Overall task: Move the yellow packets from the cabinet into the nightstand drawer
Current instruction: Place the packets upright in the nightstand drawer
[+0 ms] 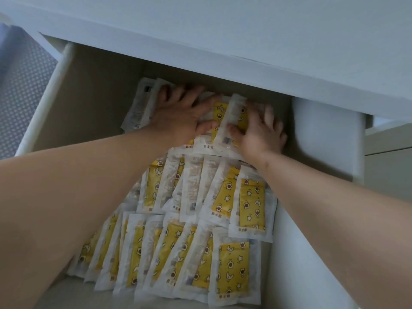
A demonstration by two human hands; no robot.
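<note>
Packets with yellow fronts printed with stars and moons lie in the open drawer, each sealed in a clear, white-edged wrapper. The nearest row leans over like fallen cards, overlapping from left to right. Just behind it a second row overlaps the same way, with one packet at its right end lying face up against the drawer's right side. Two bare forearms reach over these rows from the lower corners.

At the far row, the left hand lies palm down with its fingers spread and straight, pressing on packets that show their white backs, its thumb touching a yellow one. Just beside it, the right hand grips a few tilted packets, with the thumb on their near face and the curled fingers behind; this hand is somewhat blurred.

Above the hands, the white nightstand top overhangs the back of the drawer. A grey dotted surface shows at the far left.
</note>
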